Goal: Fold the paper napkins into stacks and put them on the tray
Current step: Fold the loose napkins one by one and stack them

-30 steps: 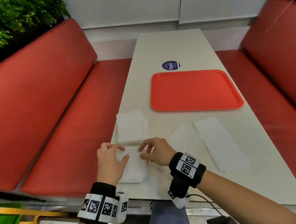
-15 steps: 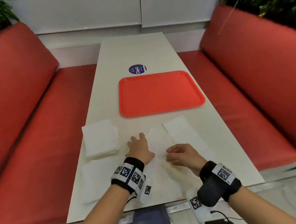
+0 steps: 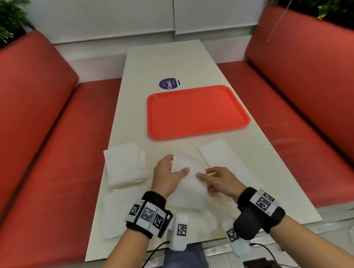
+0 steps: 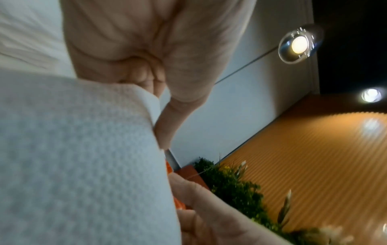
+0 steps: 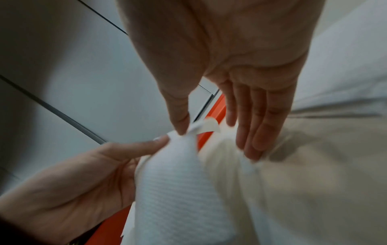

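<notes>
A white paper napkin (image 3: 190, 186) is raised off the table in front of me. My left hand (image 3: 177, 163) grips its left side, thumb on the near face and fingers behind it. My right hand (image 3: 204, 181) pinches its right edge. In the right wrist view my thumb tip meets the napkin (image 5: 178, 182) at its upturned corner while my straight fingers (image 5: 251, 136) lie on the paper behind. The left wrist view is filled by the napkin (image 4: 73, 149). The orange tray (image 3: 197, 110) lies empty beyond the hands.
A stack of folded napkins (image 3: 124, 165) sits at the table's left edge, with a flat napkin (image 3: 118, 212) nearer to me. Long unfolded napkins (image 3: 220, 158) lie to the right. A purple sticker (image 3: 169, 83) is behind the tray. Red benches (image 3: 39, 141) flank the table.
Both hands left the flat napkin at the left edge and moved to the middle sheet. The left hand, flat on it half a second ago, now holds its raised edge.
</notes>
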A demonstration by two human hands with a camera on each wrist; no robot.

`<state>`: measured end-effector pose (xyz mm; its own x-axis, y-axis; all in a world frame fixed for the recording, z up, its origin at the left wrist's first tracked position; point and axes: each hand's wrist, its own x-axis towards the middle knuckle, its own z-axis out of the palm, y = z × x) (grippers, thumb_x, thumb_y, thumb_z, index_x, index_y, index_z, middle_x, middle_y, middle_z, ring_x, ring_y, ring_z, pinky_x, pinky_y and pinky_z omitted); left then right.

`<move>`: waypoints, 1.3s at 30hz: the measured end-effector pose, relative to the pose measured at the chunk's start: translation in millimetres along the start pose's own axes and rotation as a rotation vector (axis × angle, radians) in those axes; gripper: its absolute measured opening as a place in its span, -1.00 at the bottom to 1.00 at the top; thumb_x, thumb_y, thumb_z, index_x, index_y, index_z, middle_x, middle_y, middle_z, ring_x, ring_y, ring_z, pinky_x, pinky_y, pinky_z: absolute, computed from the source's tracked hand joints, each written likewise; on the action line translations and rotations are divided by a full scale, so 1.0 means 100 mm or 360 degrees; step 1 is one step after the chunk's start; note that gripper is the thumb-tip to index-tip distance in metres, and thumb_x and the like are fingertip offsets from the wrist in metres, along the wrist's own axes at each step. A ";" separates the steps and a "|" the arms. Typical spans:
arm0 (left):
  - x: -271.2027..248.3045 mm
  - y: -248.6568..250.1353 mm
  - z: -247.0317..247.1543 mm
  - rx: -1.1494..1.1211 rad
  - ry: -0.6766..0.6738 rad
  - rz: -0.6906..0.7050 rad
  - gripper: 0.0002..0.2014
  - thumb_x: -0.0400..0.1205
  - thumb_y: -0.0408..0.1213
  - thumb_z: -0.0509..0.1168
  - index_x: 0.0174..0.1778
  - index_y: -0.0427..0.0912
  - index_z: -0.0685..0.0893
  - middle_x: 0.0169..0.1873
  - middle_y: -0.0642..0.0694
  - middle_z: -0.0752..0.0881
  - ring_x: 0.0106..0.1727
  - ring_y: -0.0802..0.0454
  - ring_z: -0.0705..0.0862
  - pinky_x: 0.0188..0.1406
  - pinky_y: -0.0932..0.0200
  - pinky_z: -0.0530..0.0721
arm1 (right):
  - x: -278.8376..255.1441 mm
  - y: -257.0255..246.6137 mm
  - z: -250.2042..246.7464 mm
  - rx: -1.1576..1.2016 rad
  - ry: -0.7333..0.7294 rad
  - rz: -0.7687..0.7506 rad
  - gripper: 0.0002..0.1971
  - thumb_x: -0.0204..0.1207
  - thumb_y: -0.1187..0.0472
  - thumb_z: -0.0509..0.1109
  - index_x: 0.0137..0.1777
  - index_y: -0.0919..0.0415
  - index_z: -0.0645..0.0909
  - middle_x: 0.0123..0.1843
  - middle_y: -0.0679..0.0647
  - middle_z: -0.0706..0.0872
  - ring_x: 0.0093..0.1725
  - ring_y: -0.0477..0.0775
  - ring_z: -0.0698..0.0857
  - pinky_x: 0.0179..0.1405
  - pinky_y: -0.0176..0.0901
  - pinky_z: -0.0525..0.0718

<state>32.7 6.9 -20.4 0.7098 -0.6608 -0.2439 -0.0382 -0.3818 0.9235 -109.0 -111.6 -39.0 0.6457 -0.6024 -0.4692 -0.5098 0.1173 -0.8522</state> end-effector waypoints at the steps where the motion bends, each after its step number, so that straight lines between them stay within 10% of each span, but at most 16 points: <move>1: -0.03 0.04 -0.04 -0.0119 -0.0007 0.0033 -0.65 0.52 -0.29 0.51 0.21 -0.17 0.66 0.04 -0.16 0.82 0.00 -0.04 0.82 0.00 0.01 0.80 | 0.01 -0.04 -0.01 -0.0012 -0.0054 -0.0055 -0.47 0.47 -0.12 0.51 0.15 0.38 0.65 0.00 0.32 0.81 -0.07 0.22 0.81 0.02 0.03 0.78; 13: -0.22 0.15 -0.48 -0.0597 -0.0122 0.0155 -0.82 0.67 -0.44 0.30 0.12 -0.22 0.75 -0.09 -0.21 0.86 -0.08 -0.05 0.84 -0.13 0.14 0.78 | 0.02 -0.46 0.04 0.0694 -0.0197 -0.0433 -0.75 0.57 0.37 0.41 0.23 0.25 0.71 0.02 0.26 0.84 -0.05 0.16 0.82 -0.09 -0.03 0.78; 21: -0.31 0.22 -0.55 -0.0575 -0.0072 0.0377 -0.84 0.52 -0.42 0.21 -0.35 -0.37 0.60 -0.37 -0.20 0.49 -0.33 -0.05 0.45 -0.30 0.27 0.56 | 0.00 -0.47 0.10 0.0635 -0.0326 -0.0557 -0.70 0.37 0.49 0.10 -0.48 0.22 0.53 -0.23 0.23 0.57 -0.27 0.18 0.45 -0.47 -0.24 0.39; 26: -0.34 0.21 -0.53 -0.0136 0.0030 0.0616 -0.63 0.49 -0.53 0.48 -0.50 -0.26 0.44 -0.55 0.04 0.38 -0.45 0.08 0.36 -0.34 0.28 0.42 | 0.03 -0.54 0.08 0.0494 -0.0269 -0.0710 -0.95 0.21 0.32 0.20 -0.36 0.24 0.49 0.02 0.24 0.78 -0.09 0.13 0.69 -0.13 -0.17 0.59; 31: -0.44 0.26 -0.49 0.0077 0.0000 0.0747 -0.60 0.49 -0.49 0.48 -0.47 -0.22 0.36 -0.57 0.08 0.31 -0.51 0.15 0.28 -0.45 0.33 0.35 | -0.04 -0.65 0.15 -0.0020 -0.0275 -0.0968 -0.83 0.45 0.12 0.59 -0.02 0.17 0.81 -0.04 0.03 0.85 0.02 0.07 0.78 0.15 -0.07 0.61; 39: -0.58 0.30 -0.68 -0.0016 0.0155 0.0681 -0.78 0.62 -0.43 0.37 -0.04 -0.08 0.47 -0.52 -0.28 0.67 -0.51 -0.01 0.53 -0.51 0.25 0.41 | -0.04 -0.76 0.34 -0.0024 -0.0238 -0.1036 -0.90 0.37 0.22 0.64 -0.17 0.23 0.85 -0.21 0.07 0.87 -0.22 -0.10 0.78 -0.11 -0.23 0.72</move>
<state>37.9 77.7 41.6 0.6944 -0.6940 0.1899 -0.3365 -0.0800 0.9383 -53.8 -90.8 19.7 0.8956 -0.4304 0.1120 0.0036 -0.2447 -0.9696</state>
